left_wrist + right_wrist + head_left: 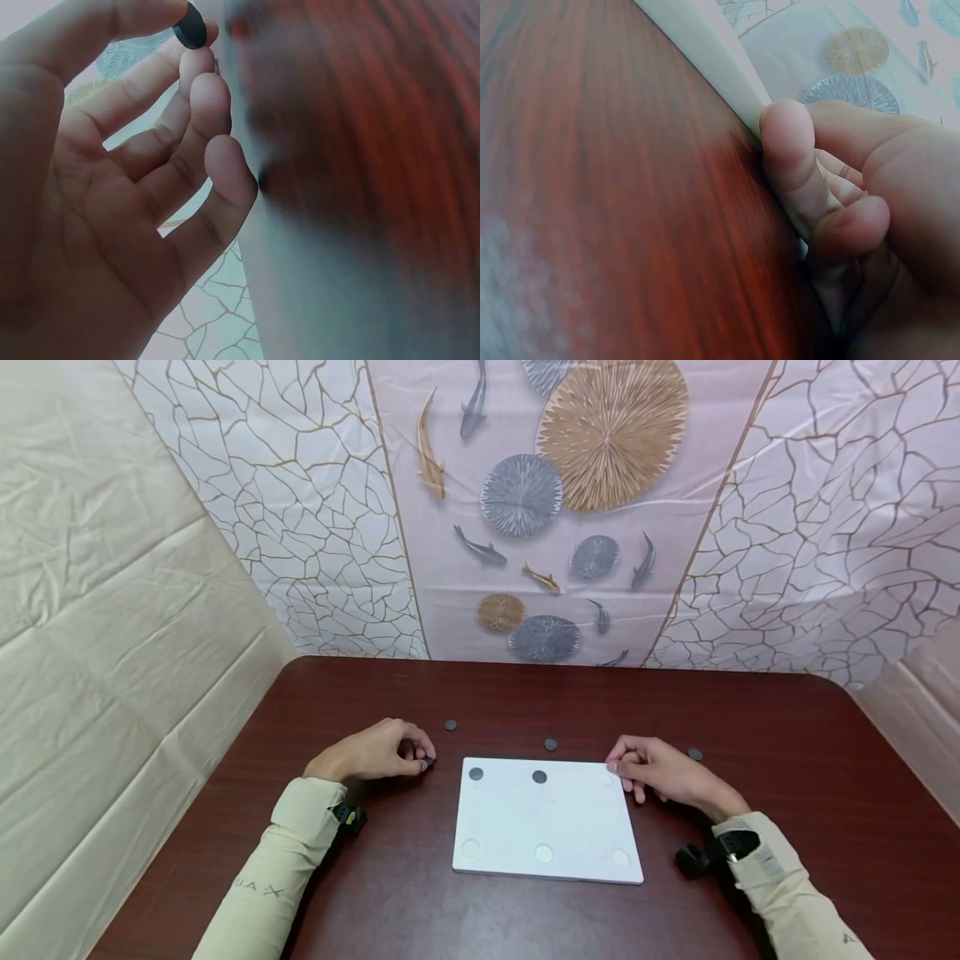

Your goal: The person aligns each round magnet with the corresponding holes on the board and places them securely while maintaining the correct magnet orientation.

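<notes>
My left hand (pixel 382 750) pinches a small black disc (pixel 191 27) between thumb and fingertips, low over the table and left of the white board (pixel 551 818). The board lies flat, and shallow round recesses run along its far and near sides. One dark disc (pixel 476 773) sits in the far left recess, another dark disc (pixel 539 777) in the far middle one. At the board's far right corner, my right hand (pixel 660 768) grips the edge with thumb and fingers. Up close, the right wrist view shows a fingertip (pixel 787 131) against the board's side.
Three loose dark discs lie on the reddish-brown table (pixel 360 693): a disc (pixel 451 725) near my left hand, a disc (pixel 551 744) behind the board, and a disc (pixel 695 754) behind my right hand. Patterned cloth (pixel 322 510) hangs along the table's far edge.
</notes>
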A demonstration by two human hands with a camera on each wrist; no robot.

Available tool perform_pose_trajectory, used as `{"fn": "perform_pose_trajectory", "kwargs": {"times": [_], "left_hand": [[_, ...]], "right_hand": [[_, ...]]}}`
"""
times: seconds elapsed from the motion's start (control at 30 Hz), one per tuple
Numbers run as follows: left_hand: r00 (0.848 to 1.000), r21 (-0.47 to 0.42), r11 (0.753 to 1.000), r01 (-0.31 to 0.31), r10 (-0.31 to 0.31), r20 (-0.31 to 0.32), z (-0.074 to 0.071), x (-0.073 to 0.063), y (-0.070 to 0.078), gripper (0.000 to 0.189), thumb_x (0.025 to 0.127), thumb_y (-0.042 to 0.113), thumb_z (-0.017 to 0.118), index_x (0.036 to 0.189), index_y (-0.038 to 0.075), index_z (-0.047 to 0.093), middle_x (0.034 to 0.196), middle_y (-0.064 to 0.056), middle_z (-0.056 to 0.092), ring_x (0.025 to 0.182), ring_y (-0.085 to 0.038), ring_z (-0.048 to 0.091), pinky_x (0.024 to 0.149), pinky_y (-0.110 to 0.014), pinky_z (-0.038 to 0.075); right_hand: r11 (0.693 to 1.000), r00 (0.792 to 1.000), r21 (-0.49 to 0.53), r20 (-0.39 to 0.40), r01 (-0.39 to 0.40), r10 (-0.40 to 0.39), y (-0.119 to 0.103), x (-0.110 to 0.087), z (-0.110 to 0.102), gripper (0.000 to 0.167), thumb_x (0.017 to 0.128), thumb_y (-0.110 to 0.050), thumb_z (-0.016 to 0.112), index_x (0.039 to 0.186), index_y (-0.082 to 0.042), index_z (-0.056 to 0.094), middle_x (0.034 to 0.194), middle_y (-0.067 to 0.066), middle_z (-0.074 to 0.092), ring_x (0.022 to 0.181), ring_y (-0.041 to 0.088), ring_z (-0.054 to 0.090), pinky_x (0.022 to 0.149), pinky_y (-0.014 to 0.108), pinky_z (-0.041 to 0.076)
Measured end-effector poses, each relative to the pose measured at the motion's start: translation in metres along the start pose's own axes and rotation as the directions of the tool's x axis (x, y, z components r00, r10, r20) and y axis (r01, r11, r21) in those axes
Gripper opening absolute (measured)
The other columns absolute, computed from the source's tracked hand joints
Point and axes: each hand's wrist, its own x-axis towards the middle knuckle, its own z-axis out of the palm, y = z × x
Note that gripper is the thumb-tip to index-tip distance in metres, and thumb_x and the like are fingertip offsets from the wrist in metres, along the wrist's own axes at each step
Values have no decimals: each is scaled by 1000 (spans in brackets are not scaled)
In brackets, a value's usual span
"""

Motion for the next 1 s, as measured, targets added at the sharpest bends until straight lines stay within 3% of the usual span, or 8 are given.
{"fn": "perform_pose_trajectory", "kwargs": {"times": [0.43, 0.73, 1.0], "left_hand": [[996, -9, 998, -61, 61, -67, -2, 0, 7, 11, 97, 14, 77, 106, 18, 78, 97, 9, 70, 86, -10, 65, 79, -27, 56], [994, 19, 998, -60, 61, -89, -1, 3, 18, 20, 99, 19, 77, 118, 15, 79, 108, 7, 72, 95, -9, 64, 85, -32, 56], [988, -4, 996, -91, 90, -126, 4, 6, 24, 16, 97, 23, 79, 113, 18, 80, 105, 8, 70, 93, -10, 62, 81, -29, 54]], "right_hand": [[1000, 1000, -13, 2, -14, 14, -2, 3, -1, 20, 111, -20, 58, 113, 0, 61, 76, 7, 64, 56, 15, 62, 41, 22, 37], [1000, 1000, -15, 0, -13, 13, -3, 2, -2, 19, 110, -18, 58, 113, 0, 61, 77, 7, 65, 56, 15, 62, 40, 23, 38], [1000, 1000, -6, 3, -3, 3, -2, 1, 1, 19, 111, -18, 58, 114, 1, 61, 78, 8, 64, 56, 13, 61, 40, 23, 37]]}}
